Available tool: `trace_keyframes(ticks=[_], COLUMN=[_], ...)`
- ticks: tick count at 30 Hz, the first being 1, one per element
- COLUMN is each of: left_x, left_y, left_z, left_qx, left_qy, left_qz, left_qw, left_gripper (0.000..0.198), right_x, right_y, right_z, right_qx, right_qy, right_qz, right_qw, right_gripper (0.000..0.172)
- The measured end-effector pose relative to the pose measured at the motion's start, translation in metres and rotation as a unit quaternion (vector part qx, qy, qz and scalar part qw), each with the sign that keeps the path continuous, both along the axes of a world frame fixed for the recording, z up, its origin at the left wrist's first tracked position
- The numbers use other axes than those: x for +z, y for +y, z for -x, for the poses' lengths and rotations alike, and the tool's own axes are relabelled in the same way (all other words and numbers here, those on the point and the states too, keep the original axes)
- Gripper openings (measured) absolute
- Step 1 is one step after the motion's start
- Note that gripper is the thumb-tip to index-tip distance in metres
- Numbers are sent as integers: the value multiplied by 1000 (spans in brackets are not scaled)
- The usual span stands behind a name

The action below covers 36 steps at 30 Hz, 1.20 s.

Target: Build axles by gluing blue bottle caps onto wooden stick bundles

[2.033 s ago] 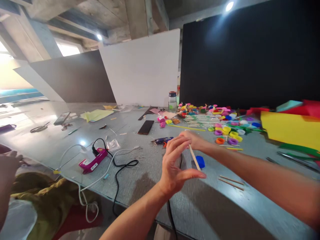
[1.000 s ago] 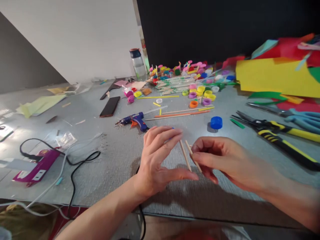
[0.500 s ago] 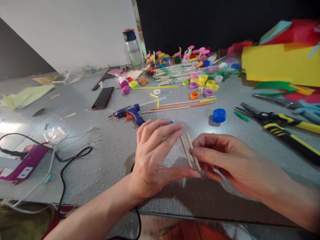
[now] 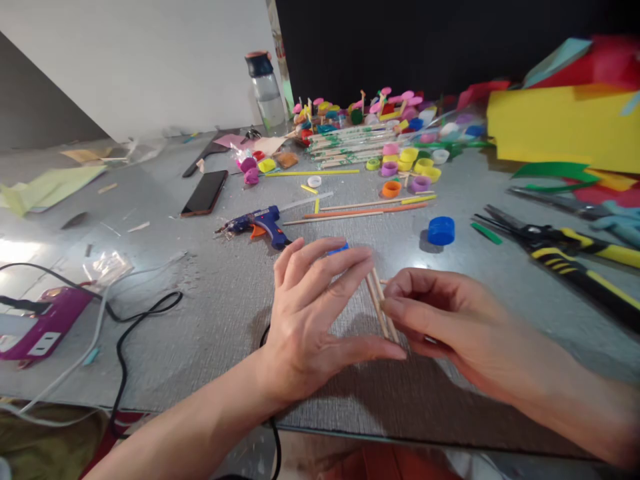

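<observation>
Two short wooden sticks [image 4: 381,305] stand side by side, tilted, just above the grey table [image 4: 210,320]. My left hand [image 4: 313,313] pinches one between thumb and fingertips, the other fingers stretched out. My right hand [image 4: 440,320] is closed on the second stick and presses it against the first. A blue bottle cap [image 4: 339,249] peeks out behind my left fingers. Another blue cap [image 4: 441,231] lies farther right.
A blue glue gun [image 4: 263,222] lies beyond my hands, with long coloured sticks [image 4: 365,210] beside it. Pliers and scissors [image 4: 555,250] are at the right, a phone [image 4: 204,192], black cable [image 4: 135,327] and pink power strip [image 4: 40,330] at the left. Coloured caps, foam sheets and a bottle [image 4: 264,90] stand behind.
The view dropped from the room to the table. My right hand brought a second stick up to the first; the gap between the two sticks has closed.
</observation>
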State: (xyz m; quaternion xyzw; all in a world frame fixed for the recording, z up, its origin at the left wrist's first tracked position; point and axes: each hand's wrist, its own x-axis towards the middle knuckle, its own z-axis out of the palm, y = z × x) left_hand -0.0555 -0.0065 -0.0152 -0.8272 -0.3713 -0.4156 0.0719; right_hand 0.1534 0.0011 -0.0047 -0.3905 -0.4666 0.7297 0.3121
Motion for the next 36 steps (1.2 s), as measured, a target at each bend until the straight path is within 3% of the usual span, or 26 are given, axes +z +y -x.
trace_keyframes(ticks=[14,28,36], left_x=[-1,1,3], left_y=[0,0,1], left_z=[1,3,3], left_qx=[-3,-7,-6], left_qy=[13,47,53], left_qz=[-10,-24,-13], left_qw=[1000,999,998], left_gripper=[71,68,65], right_x=[4,3,1], right_y=[3,6,9], right_z=[-3,-4,-4], right_qx=[3,22,33], right_qy=[-67,-68,-61], right_qz=[-122,-115,-115], right_qw=[990,991,991], right_gripper=[26,24,32])
